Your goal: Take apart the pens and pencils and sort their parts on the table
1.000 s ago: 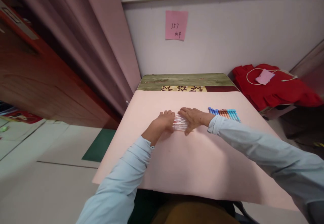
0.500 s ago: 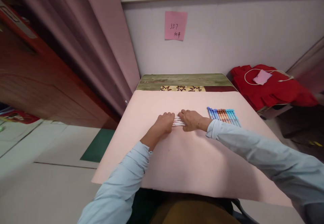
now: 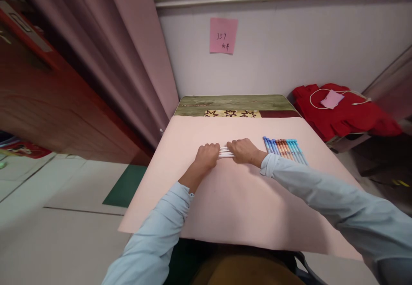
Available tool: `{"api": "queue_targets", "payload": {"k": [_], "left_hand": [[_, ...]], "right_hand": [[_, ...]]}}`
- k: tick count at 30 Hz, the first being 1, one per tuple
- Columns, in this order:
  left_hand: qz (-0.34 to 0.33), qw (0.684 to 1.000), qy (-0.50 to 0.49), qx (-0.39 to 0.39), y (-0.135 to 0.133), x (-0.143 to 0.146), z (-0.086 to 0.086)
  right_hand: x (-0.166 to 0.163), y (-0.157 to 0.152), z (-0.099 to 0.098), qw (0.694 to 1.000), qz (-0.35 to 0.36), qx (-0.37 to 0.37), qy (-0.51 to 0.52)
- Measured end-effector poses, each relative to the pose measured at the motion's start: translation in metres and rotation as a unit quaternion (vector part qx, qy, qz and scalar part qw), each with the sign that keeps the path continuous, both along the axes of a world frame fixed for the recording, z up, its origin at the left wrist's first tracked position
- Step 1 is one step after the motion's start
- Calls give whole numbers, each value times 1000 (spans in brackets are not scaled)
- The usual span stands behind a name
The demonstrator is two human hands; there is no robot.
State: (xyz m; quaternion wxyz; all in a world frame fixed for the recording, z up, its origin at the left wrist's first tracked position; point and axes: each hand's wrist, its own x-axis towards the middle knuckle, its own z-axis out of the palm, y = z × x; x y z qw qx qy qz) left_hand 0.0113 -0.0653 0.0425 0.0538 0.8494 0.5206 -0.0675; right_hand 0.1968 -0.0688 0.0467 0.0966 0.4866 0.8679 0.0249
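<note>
Several thin white sticks (image 3: 226, 152) lie side by side as a bundle between my two hands, over the pink sheet (image 3: 225, 207). My left hand (image 3: 208, 154) is closed around their left end, knuckles up. At the right end my right hand (image 3: 243, 150) is closed on the same bundle, its fingers bent over it. Both ends of the sticks are hidden by my fingers, so their exact kind cannot be made out. Just right of my right hand is a row of blue, brown and turquoise pens (image 3: 285, 150) on the sheet.
Beyond the sheet shows the green wooden table top (image 3: 231, 101), close to the wall. A pink note (image 3: 223, 36) is stuck on that wall. Red cloth (image 3: 341, 119) with a white cable lies at the right. A curtain (image 3: 135, 53) and a brown door (image 3: 64, 100) stand at the left.
Both hands have shifted very slightly left and up, still gripping the white sticks. The camera view has moved a little. The coloured pens lie as before.
</note>
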Motion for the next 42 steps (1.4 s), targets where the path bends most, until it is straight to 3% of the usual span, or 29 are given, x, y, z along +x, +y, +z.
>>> {"api": "queue_targets", "payload": {"k": [10, 18, 23, 27, 37, 42], "left_hand": [[37, 999, -21, 20, 5, -34, -1], [140, 983, -114, 18, 12, -52, 0], [205, 973, -72, 71, 32, -57, -1], [235, 968, -62, 54, 55, -51, -2], [362, 928, -84, -13, 78, -64, -15], [357, 931, -74, 16, 73, -66, -16]], "right_hand": [[18, 1, 0, 1000, -26, 5, -4], [13, 1, 2, 995, -98, -6, 12], [-1, -8, -4, 992, -123, 36, 19], [-12, -17, -9, 987, -156, 30, 29], [-20, -3, -8, 994, -104, 6, 29], [-21, -2, -10, 995, -101, 9, 26]]}}
